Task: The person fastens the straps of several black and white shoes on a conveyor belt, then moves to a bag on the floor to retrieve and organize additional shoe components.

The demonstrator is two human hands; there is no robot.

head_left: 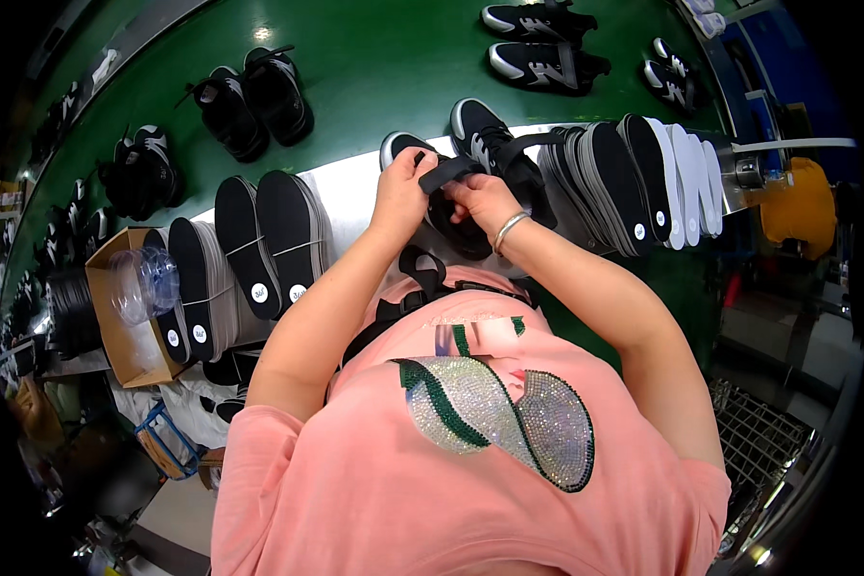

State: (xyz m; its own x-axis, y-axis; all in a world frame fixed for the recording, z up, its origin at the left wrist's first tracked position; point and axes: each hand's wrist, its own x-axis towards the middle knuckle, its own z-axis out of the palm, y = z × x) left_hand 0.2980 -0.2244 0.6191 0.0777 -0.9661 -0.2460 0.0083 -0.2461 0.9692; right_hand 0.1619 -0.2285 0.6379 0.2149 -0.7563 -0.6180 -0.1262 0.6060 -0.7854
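A black sneaker [468, 235] with a silver toe lies in front of me, partly covered by my hands. My left hand [401, 192] is closed, its thumb and fingers pinching a wide black strap [448, 174] at the shoe's top. Just below that strap, my right hand [488, 204], with a metal bangle on the wrist, has its fingers curled at the shoe's opening; their tips are partly hidden. The matching sneaker [478, 130] stands to the right, beyond my right hand, its own strap stretched out sideways.
Bundled black insoles [288, 226] stand at the left, beside a cardboard box [130, 350] holding clear plastic. More black insoles [600, 182] and white insoles [686, 182] line up at the right. Pairs of sneakers [250, 106] sit across the green surface [374, 72].
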